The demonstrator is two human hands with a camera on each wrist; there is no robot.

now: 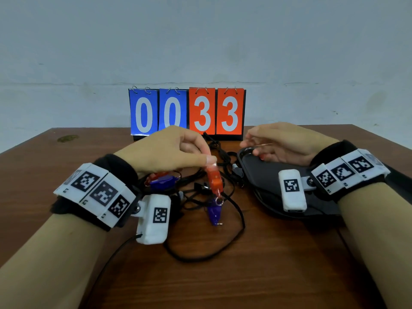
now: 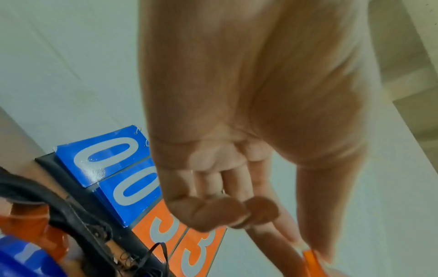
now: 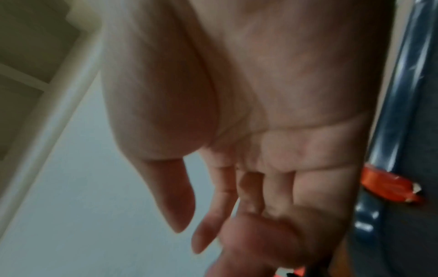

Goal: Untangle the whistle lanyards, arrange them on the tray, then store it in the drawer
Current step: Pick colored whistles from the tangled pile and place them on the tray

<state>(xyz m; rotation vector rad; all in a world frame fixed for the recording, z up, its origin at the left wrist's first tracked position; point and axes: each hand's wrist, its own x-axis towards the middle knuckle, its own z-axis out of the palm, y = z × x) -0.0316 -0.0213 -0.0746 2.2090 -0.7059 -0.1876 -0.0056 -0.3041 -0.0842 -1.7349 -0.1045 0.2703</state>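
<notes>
Overhead, left hand (image 1: 169,150) pinching orange whistle (image 1: 214,178) above tangled lanyards (image 1: 223,208).

glossy plastic whistles (image 1: 215,178), black cord lanyards (image 1: 234,210), wood table (image 1: 267,264).

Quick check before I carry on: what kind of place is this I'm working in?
Probably a staged recording bench, not a real sports store: a bare wooden table against a plain pale wall, a flip scoreboard reading 0033, and a black tray beside the tangled whistle lanyards.
</notes>
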